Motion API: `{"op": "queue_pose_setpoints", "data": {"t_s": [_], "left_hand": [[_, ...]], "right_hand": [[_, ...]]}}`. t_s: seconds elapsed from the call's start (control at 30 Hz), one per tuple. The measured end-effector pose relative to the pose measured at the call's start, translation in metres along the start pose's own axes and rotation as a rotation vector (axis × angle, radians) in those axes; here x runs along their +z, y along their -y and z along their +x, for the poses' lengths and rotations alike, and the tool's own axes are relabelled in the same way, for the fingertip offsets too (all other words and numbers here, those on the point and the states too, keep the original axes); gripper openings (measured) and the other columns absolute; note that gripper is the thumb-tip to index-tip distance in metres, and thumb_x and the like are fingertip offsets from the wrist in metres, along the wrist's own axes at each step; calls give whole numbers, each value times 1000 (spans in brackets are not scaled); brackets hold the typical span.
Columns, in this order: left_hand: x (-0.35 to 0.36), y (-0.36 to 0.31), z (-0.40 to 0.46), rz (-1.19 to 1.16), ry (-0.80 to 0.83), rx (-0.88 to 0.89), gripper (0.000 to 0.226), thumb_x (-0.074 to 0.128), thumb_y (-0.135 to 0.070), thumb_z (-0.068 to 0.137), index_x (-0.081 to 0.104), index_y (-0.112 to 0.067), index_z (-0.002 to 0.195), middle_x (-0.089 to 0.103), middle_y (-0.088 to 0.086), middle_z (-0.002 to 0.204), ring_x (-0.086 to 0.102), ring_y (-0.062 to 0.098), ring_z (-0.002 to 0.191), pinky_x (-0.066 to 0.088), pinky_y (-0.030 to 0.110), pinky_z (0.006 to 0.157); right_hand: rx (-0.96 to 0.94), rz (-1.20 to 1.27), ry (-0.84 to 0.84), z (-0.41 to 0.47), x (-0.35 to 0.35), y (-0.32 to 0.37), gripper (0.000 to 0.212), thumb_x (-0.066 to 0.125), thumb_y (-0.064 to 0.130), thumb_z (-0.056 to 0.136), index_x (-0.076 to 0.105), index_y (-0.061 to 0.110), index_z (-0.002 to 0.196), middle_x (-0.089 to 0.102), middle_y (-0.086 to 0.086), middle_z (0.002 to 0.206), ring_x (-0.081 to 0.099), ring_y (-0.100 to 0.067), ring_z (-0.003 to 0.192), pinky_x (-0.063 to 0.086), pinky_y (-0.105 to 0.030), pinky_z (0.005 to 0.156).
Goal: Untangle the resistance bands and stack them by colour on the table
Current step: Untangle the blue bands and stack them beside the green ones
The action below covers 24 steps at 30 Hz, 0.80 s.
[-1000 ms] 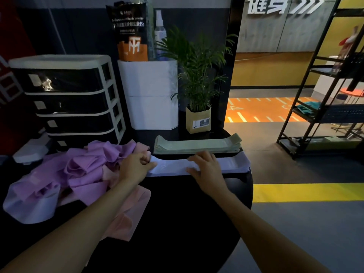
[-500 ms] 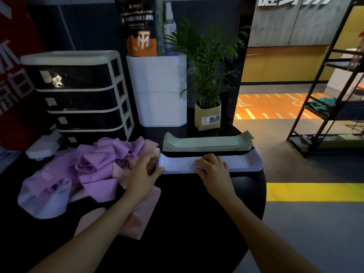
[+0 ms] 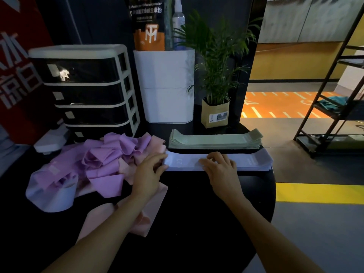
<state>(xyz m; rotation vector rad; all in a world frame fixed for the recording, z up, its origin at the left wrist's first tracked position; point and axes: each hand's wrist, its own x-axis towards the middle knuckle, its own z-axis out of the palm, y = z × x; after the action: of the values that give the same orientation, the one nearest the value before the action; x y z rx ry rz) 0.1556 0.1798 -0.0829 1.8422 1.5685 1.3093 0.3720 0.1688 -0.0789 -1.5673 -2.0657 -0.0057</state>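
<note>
The near part of the tabletop point(image 3: 197, 223) is bare dark surface between the two forearms — a hand could pass there freely. To the left, a tangled heap of purple and pink bands point(image 3: 102, 164) blocks the way, with one pink band point(image 3: 151, 211) trailing toward the near edge. Along the far side, the pale lilac stack point(image 3: 250, 161) and the green stack point(image 3: 214, 139) lie just beside each other, leaving only a thin gap. Behind them stand the drawer unit point(image 3: 86, 89), white container point(image 3: 165, 85) and potted plant point(image 3: 215, 113) — a closed back row. Right of the tabletop lies open floor point(image 3: 315, 233).
</note>
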Motion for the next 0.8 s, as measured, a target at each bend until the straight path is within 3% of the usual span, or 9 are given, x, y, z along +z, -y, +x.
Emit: {"op": "queue_pose_setpoints", "data": {"t_s": [0.13,0.27,0.37,0.43,0.57,0.73,0.8], "left_hand": [[0,2,-1,-5,4,-9,27,66,-3,83,66,-8,109,60,-4,107,62,14,92,42,4,83],[-2,-2,-2,10,25,-8,29,66,-11,84,64,-10,113,62,-1,110,62,15,96,48,25,90],[-8,-10,0,33,68,9,30,64,-12,86,62,-11,116,62,2,110,61,15,98,49,32,93],[-19,-18,1,27,102,20,28,62,-10,87,63,-15,115,64,0,108,61,11,96,50,32,92],[-58,-27,-9,82,62,89,19,59,-14,90,64,-21,106,62,-15,96,58,-2,86,43,8,75],[-117,4,-40,343,-30,92,21,60,-14,86,64,-18,106,59,-6,103,58,13,95,44,25,77],[-140,19,-53,449,-73,80,24,60,-19,80,65,-18,104,61,0,103,58,21,97,47,32,79]], "right_hand": [[8,-9,2,-1,-1,1,27,50,17,93,61,23,117,48,-3,121,44,-23,114,28,-37,92],[-1,-3,34,0,-6,5,27,48,20,95,60,22,119,48,-1,123,42,-22,116,29,-37,95],[18,47,54,1,-9,12,28,48,22,96,59,19,121,48,-1,122,41,-20,118,30,-35,96],[11,95,63,4,-9,24,30,50,19,95,58,17,123,48,-2,123,41,-20,118,33,-34,95],[-22,204,11,13,0,68,29,57,14,90,61,14,119,54,-5,119,46,-26,112,41,-40,90],[-132,329,11,20,18,130,27,52,12,81,70,10,101,61,-11,100,54,-35,94,46,-43,82],[-172,343,31,22,26,154,31,53,13,77,69,8,103,62,-13,100,57,-36,94,42,-40,87]]}}
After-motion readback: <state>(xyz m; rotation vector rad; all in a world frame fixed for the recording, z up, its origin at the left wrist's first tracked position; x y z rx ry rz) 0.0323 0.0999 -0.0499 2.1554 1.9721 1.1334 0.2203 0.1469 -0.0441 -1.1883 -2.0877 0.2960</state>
